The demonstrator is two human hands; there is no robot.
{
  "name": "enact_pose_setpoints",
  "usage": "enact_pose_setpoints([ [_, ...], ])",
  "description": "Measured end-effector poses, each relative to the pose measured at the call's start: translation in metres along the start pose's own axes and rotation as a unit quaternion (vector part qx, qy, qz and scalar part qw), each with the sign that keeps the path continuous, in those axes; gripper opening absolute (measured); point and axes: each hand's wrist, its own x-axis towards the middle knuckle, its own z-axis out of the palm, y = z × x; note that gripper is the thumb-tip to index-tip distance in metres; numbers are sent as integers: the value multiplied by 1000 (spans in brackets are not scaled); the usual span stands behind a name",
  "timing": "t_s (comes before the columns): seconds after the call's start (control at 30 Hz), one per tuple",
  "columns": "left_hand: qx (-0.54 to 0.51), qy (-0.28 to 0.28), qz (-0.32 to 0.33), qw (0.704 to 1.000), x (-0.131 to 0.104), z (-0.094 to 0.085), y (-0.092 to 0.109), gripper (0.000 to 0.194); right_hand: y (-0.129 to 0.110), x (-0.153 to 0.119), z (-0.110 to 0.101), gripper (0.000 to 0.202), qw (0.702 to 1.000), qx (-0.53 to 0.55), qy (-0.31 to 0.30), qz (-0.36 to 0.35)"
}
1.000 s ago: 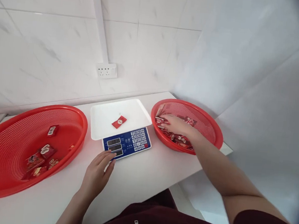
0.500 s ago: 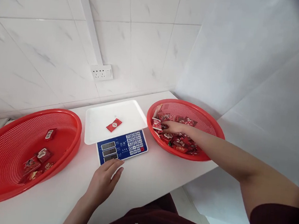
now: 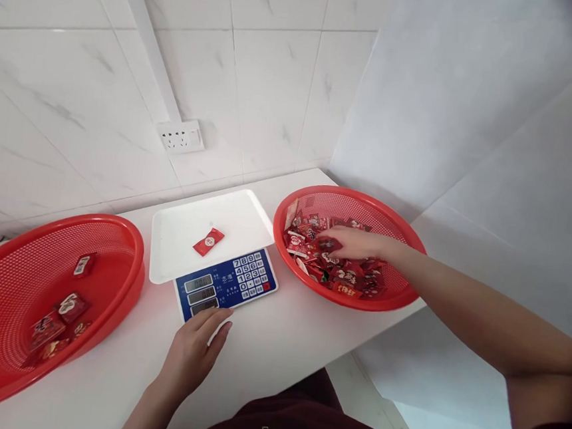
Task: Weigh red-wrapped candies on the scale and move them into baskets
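Note:
My right hand is in the right red basket, its fingers closed round a dark red wrapped candy just above a pile of red candy packets. The fingertips are partly hidden by that packet. Beside the front left corner of the blue-panelled weighing scale lies my left hand, thumb apart from the loosely stretched fingers and nothing in it. On the scale's white tray sits one red candy packet.
Another red basket stands at the left with several candy packets in it. Behind the white table rises a tiled wall with a power socket. A grey-white wall bounds the right side.
My right hand has lifted slightly from the pile and moved right, now with a dark red candy in its fingers. My left hand stays by the scale. The view has shifted a little.

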Motion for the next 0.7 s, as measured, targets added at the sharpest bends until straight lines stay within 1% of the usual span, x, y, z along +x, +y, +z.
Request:
enact_pose_setpoints([
  [0.07, -3, -3, 3, 1000, 2, 1, 1, 24, -16, -5, 10, 69, 995, 27, -60, -73],
  [0.13, -8, -6, 8, 1000, 3, 2, 3, 24, -30, -7, 23, 72, 988, 46, -99, -104],
  [0.17, -10, -8, 10, 1000, 4, 3, 3, 24, -34, -6, 29, 70, 988, 45, -101, -103],
  [0.2, -11, -9, 12, 1000, 4, 3, 4, 24, -38, -5, 34, 68, 991, 36, -90, -96],
  [0.3, -8, -19, 12, 1000, 4, 4, 4, 24, -38, 5, 40, 66, 996, 2, -35, -85],
  [0.4, -2, -25, 10, 1000, 0, 3, 1, 24, -27, 17, 32, 63, 998, -15, -7, -65],
  [0.5, 0, -24, 2, 1000, -6, 0, -2, 23, -8, 25, 13, 50, 999, -37, 36, -18],
  [0.57, 1, -23, -6, 1000, -9, -1, -5, 23, 3, 26, -1, 43, 997, -50, 66, 11],
  [0.63, 1, -21, -9, 1000, -11, -1, -6, 22, 8, 22, -8, 38, 995, -56, 78, 24],
  [0.7, 1, -19, -7, 1000, -11, 1, -6, 22, 4, 16, -5, 37, 996, -50, 68, 4],
])
